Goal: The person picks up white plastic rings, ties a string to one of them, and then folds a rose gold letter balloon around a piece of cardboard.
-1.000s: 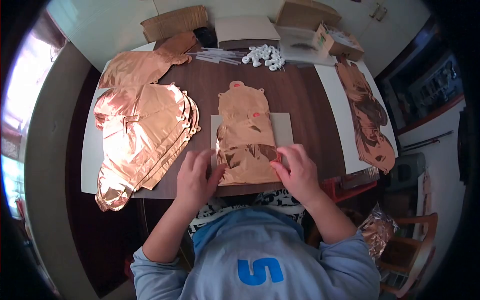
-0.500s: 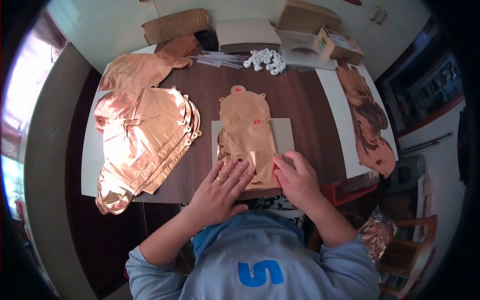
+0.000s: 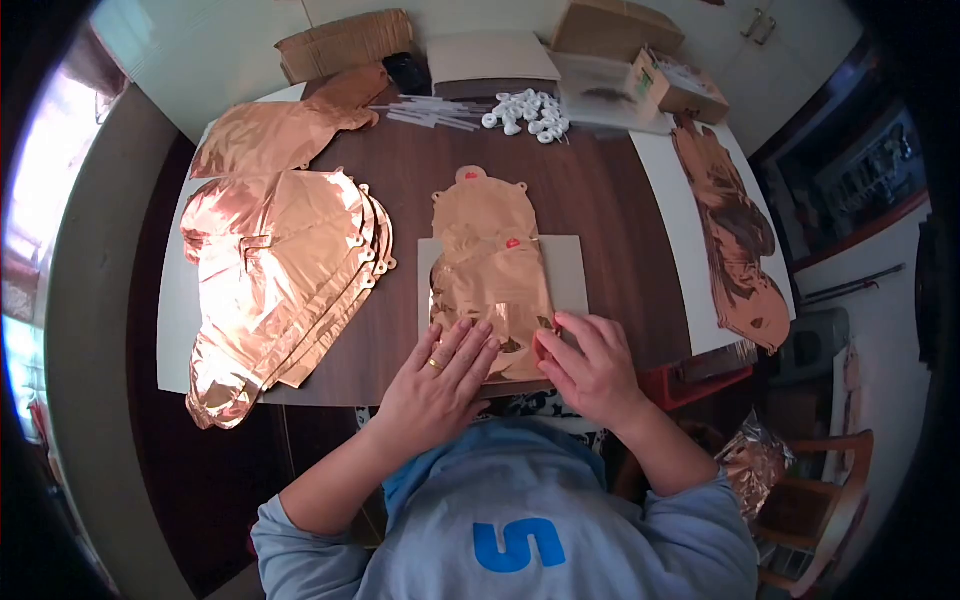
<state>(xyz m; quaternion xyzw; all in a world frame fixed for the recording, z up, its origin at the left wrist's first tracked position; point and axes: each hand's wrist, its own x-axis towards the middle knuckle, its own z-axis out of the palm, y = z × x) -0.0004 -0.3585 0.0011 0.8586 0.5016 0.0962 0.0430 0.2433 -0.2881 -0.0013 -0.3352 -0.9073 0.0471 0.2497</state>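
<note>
A folded rose-gold foil sheet [image 3: 488, 270] with small tabs and two red marks lies in front of me, partly over a pale board [image 3: 568, 275]. My left hand [image 3: 440, 378] rests flat on the foil's near left part, fingers stretched out, a ring on one finger. At the foil's near right edge is my right hand [image 3: 590, 365], its thumb and fingers bent together around the edge, with a bit of red showing by the fingertips.
A stack of shiny foil sheets [image 3: 290, 270] covers the left side. More foil pieces [image 3: 735, 235] lie at the right. At the back are white rings [image 3: 528, 115], clear straws [image 3: 430, 112], a cardboard piece [image 3: 345, 45] and a small box [image 3: 682, 88].
My right hand's fingers have closed in at the foil's right edge, and the foil there has shifted a little. My left hand stays flat on the sheet.
</note>
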